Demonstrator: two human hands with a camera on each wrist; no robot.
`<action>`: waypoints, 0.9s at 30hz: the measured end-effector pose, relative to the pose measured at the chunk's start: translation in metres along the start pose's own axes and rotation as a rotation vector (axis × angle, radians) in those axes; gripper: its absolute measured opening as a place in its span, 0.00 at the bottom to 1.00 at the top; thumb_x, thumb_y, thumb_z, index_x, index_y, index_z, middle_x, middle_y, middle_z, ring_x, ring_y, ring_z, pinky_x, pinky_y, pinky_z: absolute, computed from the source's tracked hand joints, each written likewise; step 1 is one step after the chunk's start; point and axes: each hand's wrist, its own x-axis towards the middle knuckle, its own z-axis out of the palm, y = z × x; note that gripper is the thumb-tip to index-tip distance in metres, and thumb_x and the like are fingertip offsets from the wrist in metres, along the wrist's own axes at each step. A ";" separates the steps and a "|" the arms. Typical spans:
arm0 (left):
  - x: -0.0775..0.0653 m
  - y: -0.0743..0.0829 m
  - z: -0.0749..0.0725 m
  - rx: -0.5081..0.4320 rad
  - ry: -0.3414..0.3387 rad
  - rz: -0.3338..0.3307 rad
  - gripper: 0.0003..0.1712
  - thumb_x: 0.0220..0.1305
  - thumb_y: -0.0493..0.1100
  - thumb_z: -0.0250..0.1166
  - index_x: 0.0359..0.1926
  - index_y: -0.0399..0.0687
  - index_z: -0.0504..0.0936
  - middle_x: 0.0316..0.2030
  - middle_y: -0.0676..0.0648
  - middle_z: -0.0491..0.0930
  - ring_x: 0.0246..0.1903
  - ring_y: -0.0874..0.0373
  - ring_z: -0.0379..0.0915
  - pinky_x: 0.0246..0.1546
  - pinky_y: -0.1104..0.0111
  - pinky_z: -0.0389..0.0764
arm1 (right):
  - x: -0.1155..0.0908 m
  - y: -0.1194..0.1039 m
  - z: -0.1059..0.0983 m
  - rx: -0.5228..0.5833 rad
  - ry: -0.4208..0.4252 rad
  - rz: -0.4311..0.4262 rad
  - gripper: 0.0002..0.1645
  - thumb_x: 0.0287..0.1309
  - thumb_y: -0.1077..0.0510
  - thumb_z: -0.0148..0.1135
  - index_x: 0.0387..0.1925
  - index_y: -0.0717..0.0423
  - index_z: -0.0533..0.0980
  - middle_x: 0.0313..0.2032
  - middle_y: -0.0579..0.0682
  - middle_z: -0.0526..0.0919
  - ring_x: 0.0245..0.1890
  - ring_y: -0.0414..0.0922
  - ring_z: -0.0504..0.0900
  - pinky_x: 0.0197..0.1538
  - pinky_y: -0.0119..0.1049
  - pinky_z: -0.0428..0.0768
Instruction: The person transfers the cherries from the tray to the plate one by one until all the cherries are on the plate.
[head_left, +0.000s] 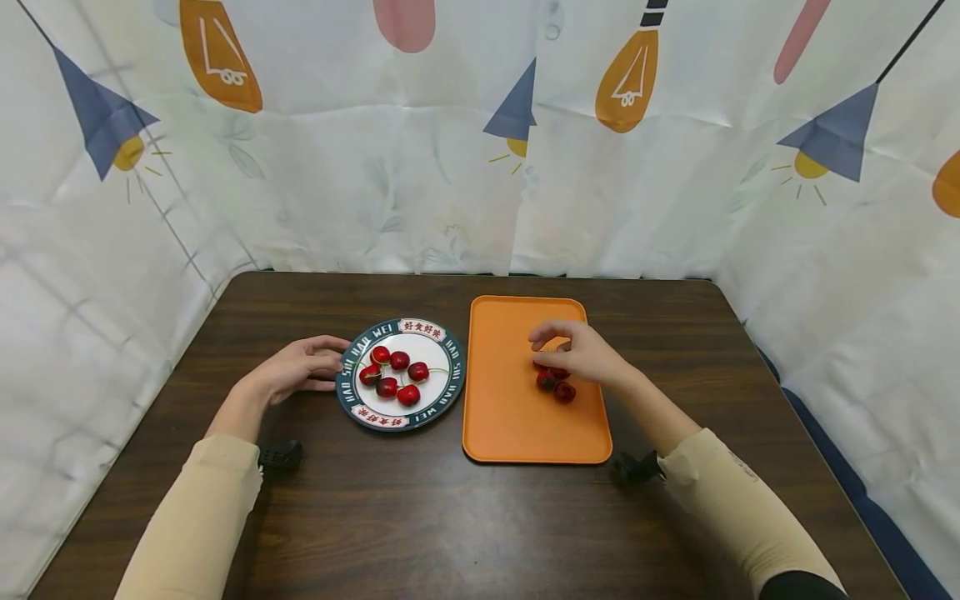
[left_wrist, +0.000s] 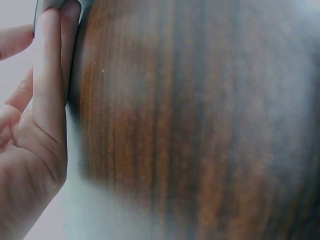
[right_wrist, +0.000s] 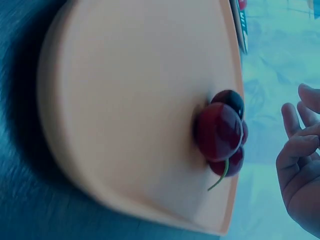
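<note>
White cloth (head_left: 465, 225) printed with blue lamps and orange bulbs hangs around a dark wood-grained table (head_left: 450, 517). Over the orange tray (head_left: 517, 421), the person's right hand (head_left: 581, 354) is poised with thumb and index finger bent toward each other, a clear gap between their tips; it has hold of nothing that shows. Just beneath the hand, a small cluster of dark red cherries (head_left: 564, 392) sits toward the tray's right side (four can be made out from the right wrist, the fruits overlapping, one with a green stem (right_wrist: 219, 175)). That wrist view shows the hand apart from the fruit.

At the other side, the person's left hand (head_left: 303, 367) has its fingers stretched out, their tips against the left edge of the round plate (head_left: 452, 383); whether any fingertip reaches under the rim cannot be told. Six red cherries (head_left: 408, 395) lie on the plate's white centre, inside a dark teal border with lettering. The plate stands just left of the tray. Farther out, beige sleeves (head_left: 191, 517) cover both forearms, and a black device (head_left: 280, 457) sits beside the left wrist.
</note>
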 end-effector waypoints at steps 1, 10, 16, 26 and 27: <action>0.000 0.000 0.001 0.002 0.000 0.002 0.35 0.75 0.41 0.61 0.75 0.36 0.60 0.58 0.36 0.76 0.48 0.53 0.80 0.50 0.59 0.85 | -0.001 0.001 -0.002 -0.010 0.009 0.003 0.20 0.66 0.59 0.69 0.56 0.64 0.79 0.47 0.54 0.82 0.39 0.58 0.84 0.39 0.43 0.82; 0.000 0.002 0.001 0.001 0.013 -0.012 0.35 0.74 0.41 0.61 0.75 0.37 0.60 0.59 0.35 0.74 0.49 0.51 0.79 0.51 0.59 0.85 | -0.009 0.010 -0.014 -0.056 0.067 0.027 0.21 0.66 0.58 0.69 0.56 0.63 0.79 0.47 0.53 0.83 0.43 0.53 0.82 0.39 0.37 0.80; 0.001 0.001 0.001 0.005 0.008 -0.006 0.34 0.74 0.41 0.61 0.75 0.36 0.61 0.59 0.35 0.75 0.49 0.52 0.80 0.50 0.59 0.85 | -0.014 0.022 -0.018 -0.043 0.073 0.049 0.21 0.65 0.59 0.70 0.56 0.64 0.79 0.48 0.58 0.83 0.49 0.55 0.81 0.46 0.37 0.82; 0.002 -0.001 -0.001 0.001 0.010 -0.007 0.35 0.74 0.41 0.61 0.75 0.36 0.60 0.58 0.35 0.75 0.49 0.51 0.79 0.51 0.59 0.85 | -0.020 0.040 -0.020 -0.103 0.073 0.086 0.18 0.64 0.59 0.71 0.53 0.58 0.81 0.50 0.54 0.83 0.54 0.53 0.78 0.51 0.46 0.77; 0.002 -0.001 -0.001 0.001 0.010 -0.007 0.35 0.74 0.41 0.61 0.75 0.36 0.60 0.58 0.35 0.75 0.49 0.51 0.79 0.51 0.59 0.85 | -0.020 0.041 -0.020 -0.107 0.070 0.088 0.17 0.63 0.59 0.71 0.53 0.58 0.81 0.50 0.54 0.83 0.54 0.53 0.78 0.51 0.46 0.77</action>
